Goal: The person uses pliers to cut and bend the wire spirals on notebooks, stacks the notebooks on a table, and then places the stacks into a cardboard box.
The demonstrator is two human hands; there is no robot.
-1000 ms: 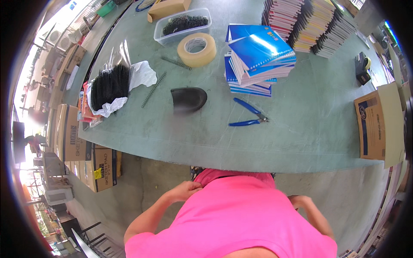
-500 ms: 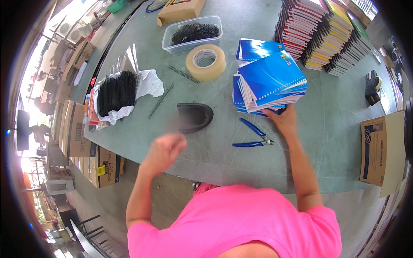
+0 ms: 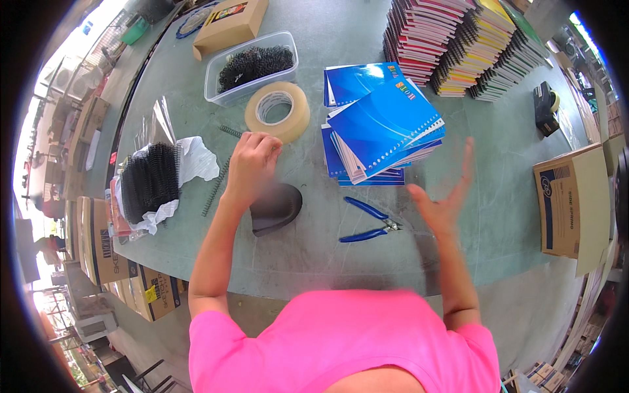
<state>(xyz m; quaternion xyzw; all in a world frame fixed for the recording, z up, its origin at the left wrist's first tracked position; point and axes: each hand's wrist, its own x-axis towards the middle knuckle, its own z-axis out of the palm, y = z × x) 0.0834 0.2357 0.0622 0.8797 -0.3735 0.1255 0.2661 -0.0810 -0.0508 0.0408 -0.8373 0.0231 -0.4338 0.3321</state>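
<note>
My left hand (image 3: 254, 167) is above the table with its fingers drawn together, close to the tape roll (image 3: 298, 118) and a loose spiral coil (image 3: 230, 131). What the fingers hold, if anything, I cannot make out. Below it lies a black curved, dome-like piece (image 3: 283, 208), partly blurred. My right hand (image 3: 442, 203) is open, thumb and fingers spread, just right of a pile of blue-covered booklets (image 3: 383, 134) with punched edges. Blue-handled cutting pliers (image 3: 367, 234) lie with handles apart between the two hands. A second loose coil (image 3: 215, 193) rests left of the left wrist.
At the left, a bundle of black coils (image 3: 151, 180) sits on white wrapping. A clear plastic tub (image 3: 216, 85) holds more coils. Stacks of red, yellow and green notebooks (image 3: 452, 49) stand far right, near a tape dispenser (image 3: 545, 108) and a cardboard box (image 3: 560, 206).
My left hand has moved forward, away from the near table edge, toward the tape roll. My right hand has come off the blue booklets and spread open. The whole view has shifted slightly.
</note>
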